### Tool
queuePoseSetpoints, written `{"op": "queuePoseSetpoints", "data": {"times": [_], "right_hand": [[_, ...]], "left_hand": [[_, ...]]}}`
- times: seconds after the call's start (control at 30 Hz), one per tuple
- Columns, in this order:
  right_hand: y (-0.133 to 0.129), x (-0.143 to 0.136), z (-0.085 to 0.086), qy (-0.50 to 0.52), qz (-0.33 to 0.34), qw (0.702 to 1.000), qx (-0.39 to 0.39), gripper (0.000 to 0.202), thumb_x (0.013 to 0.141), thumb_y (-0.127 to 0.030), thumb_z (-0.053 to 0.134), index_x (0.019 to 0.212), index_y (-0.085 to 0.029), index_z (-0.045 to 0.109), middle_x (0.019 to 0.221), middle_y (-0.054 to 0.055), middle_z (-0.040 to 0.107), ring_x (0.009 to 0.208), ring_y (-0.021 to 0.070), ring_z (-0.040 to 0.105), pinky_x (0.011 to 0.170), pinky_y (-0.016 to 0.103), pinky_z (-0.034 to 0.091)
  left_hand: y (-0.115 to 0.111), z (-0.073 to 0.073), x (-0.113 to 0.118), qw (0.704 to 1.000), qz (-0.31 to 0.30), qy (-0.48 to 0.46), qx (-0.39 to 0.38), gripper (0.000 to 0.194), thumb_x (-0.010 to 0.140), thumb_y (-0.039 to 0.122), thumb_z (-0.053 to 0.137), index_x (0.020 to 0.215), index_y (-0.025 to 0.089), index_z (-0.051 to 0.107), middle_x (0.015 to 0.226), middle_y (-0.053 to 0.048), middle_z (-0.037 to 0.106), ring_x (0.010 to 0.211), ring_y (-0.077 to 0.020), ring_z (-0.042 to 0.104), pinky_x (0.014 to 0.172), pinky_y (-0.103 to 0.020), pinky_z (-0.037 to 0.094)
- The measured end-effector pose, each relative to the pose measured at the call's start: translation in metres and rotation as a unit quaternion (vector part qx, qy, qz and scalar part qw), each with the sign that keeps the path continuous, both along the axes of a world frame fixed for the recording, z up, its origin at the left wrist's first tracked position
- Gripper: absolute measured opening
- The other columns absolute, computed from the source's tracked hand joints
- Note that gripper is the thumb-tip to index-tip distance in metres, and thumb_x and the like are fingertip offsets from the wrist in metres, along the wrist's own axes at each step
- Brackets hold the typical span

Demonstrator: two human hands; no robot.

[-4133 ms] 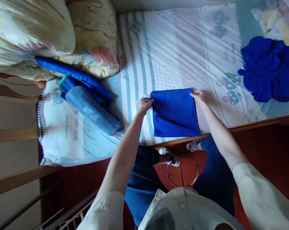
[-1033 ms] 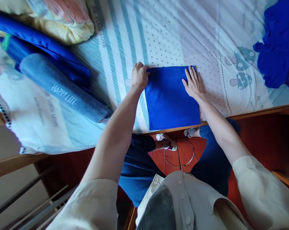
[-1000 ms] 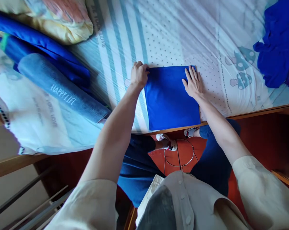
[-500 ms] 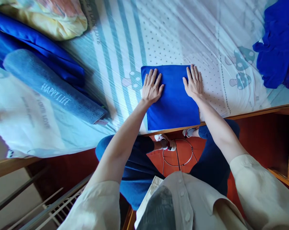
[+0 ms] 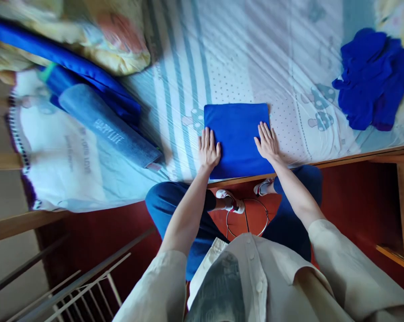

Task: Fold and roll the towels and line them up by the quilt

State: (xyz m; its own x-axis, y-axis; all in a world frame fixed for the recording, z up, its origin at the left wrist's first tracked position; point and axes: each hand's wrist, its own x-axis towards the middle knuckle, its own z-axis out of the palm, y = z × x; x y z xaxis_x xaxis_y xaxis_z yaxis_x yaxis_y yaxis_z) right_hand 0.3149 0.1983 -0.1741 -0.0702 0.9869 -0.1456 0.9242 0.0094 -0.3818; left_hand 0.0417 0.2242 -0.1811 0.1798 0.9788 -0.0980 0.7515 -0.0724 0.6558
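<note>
A square blue cloth (image 5: 238,143) lies flat on the patterned bed sheet, close to the bed's front edge. My left hand (image 5: 208,150) rests on its left side, palm down with the fingers stretched out. On the right side of the cloth lies my right hand (image 5: 267,142), also flat, fingers forward and thumb apart. Neither hand grips anything. The cloth's far edge and both far corners show beyond my fingertips.
A crumpled blue cloth pile (image 5: 374,80) lies at the right. At the left are a rolled grey-blue towel (image 5: 110,127), long blue fabric (image 5: 98,71) and yellowish bedding (image 5: 121,40). A wooden edge (image 5: 363,156) borders the bed; a white metal rack (image 5: 88,290) stands lower left.
Both hands have slid toward me along the cloth, from near its far edge to its middle part. The view has shifted, showing more of the pile at the right.
</note>
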Motion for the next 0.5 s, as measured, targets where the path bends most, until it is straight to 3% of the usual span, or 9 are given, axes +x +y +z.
{"op": "queuePoseSetpoints", "data": {"times": [0.17,0.3,0.4,0.5], "right_hand": [[-0.052,0.029,0.016,-0.012,-0.054,0.998,-0.005,0.065,0.106,-0.034,0.037,0.165,-0.007,0.034,0.173,0.018,0.03,0.164,0.0286,0.023,0.135,0.052,0.014],[-0.108,0.026,0.013,0.003,-0.119,0.993,-0.016,0.058,0.101,-0.029,0.047,0.155,-0.008,0.05,0.168,0.02,0.04,0.16,0.0325,0.032,0.132,0.052,0.026],[-0.138,0.019,0.008,0.03,-0.171,0.985,-0.009,0.052,0.093,-0.028,0.058,0.142,-0.009,0.063,0.159,0.022,0.051,0.151,0.0343,0.045,0.127,0.047,0.035],[-0.15,0.013,0.011,0.091,-0.258,0.962,-0.016,0.043,0.088,-0.026,0.066,0.128,-0.012,0.07,0.143,0.022,0.062,0.139,0.0349,0.057,0.121,0.045,0.042]], "left_hand": [[-0.074,0.011,-0.035,0.998,0.007,0.062,-0.008,0.069,0.101,0.041,0.038,0.161,0.006,0.04,0.17,-0.024,0.031,0.164,-0.033,0.018,0.134,-0.055,0.01],[-0.121,0.003,-0.032,0.995,0.059,0.078,-0.015,0.063,0.098,0.03,0.041,0.156,0.005,0.045,0.167,-0.026,0.038,0.163,-0.0369,0.022,0.131,-0.061,0.02],[-0.136,-0.005,-0.023,0.993,0.108,0.035,-0.023,0.058,0.093,0.022,0.048,0.148,0.007,0.053,0.162,-0.026,0.045,0.159,-0.0378,0.031,0.128,-0.058,0.029],[-0.134,-0.004,-0.021,0.984,0.165,-0.029,-0.054,0.047,0.089,0.021,0.053,0.134,0.008,0.063,0.15,-0.027,0.055,0.15,-0.0368,0.046,0.125,-0.051,0.037]]}}
